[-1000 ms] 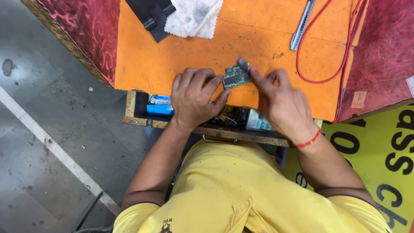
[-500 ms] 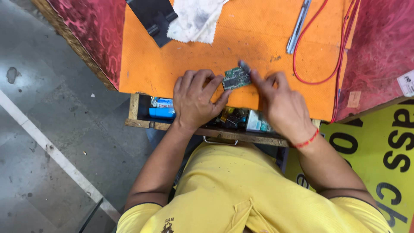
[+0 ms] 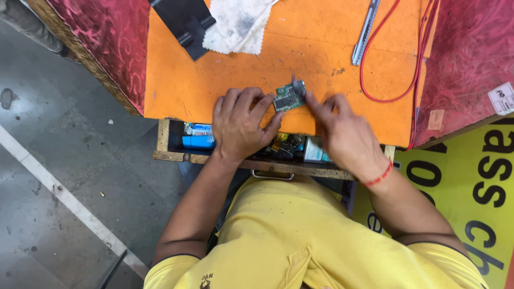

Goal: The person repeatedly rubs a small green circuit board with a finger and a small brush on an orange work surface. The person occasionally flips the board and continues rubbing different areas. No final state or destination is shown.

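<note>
The small green circuit board (image 3: 289,97) lies on the orange mat (image 3: 225,69) of the desk just above the open drawer (image 3: 176,140), pinned flat by the left hand (image 3: 242,124) with spread fingers, while the right hand (image 3: 342,131) pinches its right edge, seemingly to steady it.

A grey concrete floor (image 3: 59,160) with a pale painted stripe (image 3: 48,182) lies at left; the worktop (image 3: 257,69) wears an orange mat between dark red patterned panels (image 3: 101,43); a wooden drawer (image 3: 163,144) stands open beneath; light is even.
</note>
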